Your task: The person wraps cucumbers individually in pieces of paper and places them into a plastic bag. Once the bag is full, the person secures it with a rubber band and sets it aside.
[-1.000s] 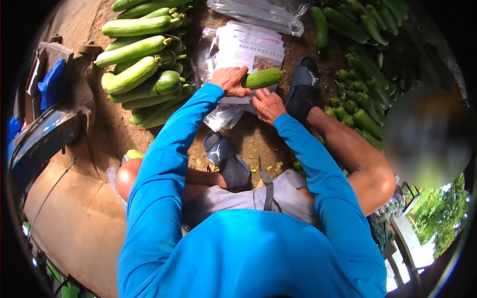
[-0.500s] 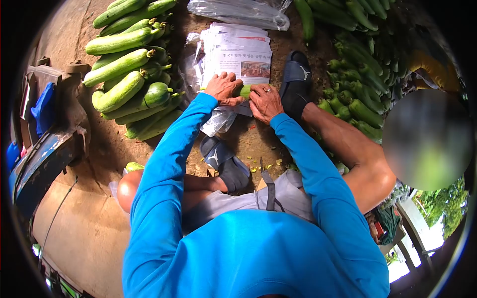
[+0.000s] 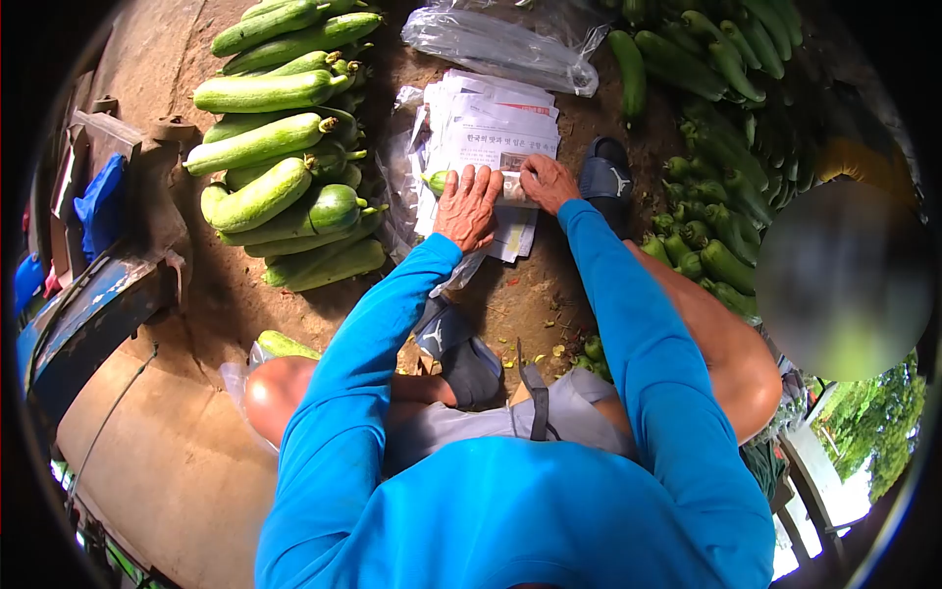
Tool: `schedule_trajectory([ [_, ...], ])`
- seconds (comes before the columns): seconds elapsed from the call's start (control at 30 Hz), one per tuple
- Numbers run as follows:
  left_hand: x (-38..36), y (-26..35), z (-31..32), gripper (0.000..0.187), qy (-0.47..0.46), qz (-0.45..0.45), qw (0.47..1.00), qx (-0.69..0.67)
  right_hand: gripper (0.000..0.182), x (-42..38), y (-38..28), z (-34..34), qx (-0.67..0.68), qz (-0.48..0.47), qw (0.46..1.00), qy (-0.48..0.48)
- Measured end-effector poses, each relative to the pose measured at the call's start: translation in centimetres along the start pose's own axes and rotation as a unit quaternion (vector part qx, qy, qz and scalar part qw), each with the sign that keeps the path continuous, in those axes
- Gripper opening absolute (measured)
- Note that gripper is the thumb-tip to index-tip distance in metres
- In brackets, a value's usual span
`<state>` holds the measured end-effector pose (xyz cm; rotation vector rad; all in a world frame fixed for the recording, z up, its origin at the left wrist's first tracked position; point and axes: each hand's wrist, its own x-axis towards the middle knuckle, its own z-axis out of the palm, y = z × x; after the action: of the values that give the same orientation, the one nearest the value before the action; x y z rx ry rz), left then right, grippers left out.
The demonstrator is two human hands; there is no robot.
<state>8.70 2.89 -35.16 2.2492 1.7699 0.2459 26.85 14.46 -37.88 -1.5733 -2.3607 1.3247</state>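
A green gourd (image 3: 436,182) lies across the stack of printed newspaper sheets (image 3: 469,137), its left end bare and the rest partly rolled in paper. Over the gourd, my left hand (image 3: 469,204) presses down with its fingers curved across it. My right hand (image 3: 548,184) closes on the right end of the paper roll (image 3: 514,188), fingers bent and thumb tucked towards it. The gourd's middle and right end are hidden by paper and hands.
Large green gourds (image 3: 263,91) are piled on the left. More gourds (image 3: 726,260) lie in rows on the right. Clear plastic bags (image 3: 500,44) lie beyond the paper. My sandalled foot (image 3: 606,177) stands beside the sheets; a blue-painted metal piece (image 3: 83,324) is at far left.
The gourd has turned from bare to partly covered by newspaper as both hands moved forward over the sheets. My left hand now lies flatter on it. The whole view has shifted slightly.
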Motion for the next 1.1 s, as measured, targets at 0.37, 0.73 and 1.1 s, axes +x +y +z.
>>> schedule_trajectory([
  [0.37, 7.4, -3.1, 1.0, 0.078, -0.126, -0.101, 0.986, -0.039, 0.071, -2.9, -3.3, 0.9, -0.256, -0.185, 0.942, 0.109],
  [0.73, 1.4, 0.3, -2.8, 0.059, 0.084, -0.067, 0.984, -0.143, 0.083, 3.7, -3.9, -1.8, -0.391, -0.084, 0.917, -0.003],
  [1.1, 2.1, 0.8, -5.6, 0.076, 0.091, -0.097, 0.981, -0.142, 0.063, 9.0, -7.6, -8.9, -0.172, 0.097, 0.846, -0.495],
])
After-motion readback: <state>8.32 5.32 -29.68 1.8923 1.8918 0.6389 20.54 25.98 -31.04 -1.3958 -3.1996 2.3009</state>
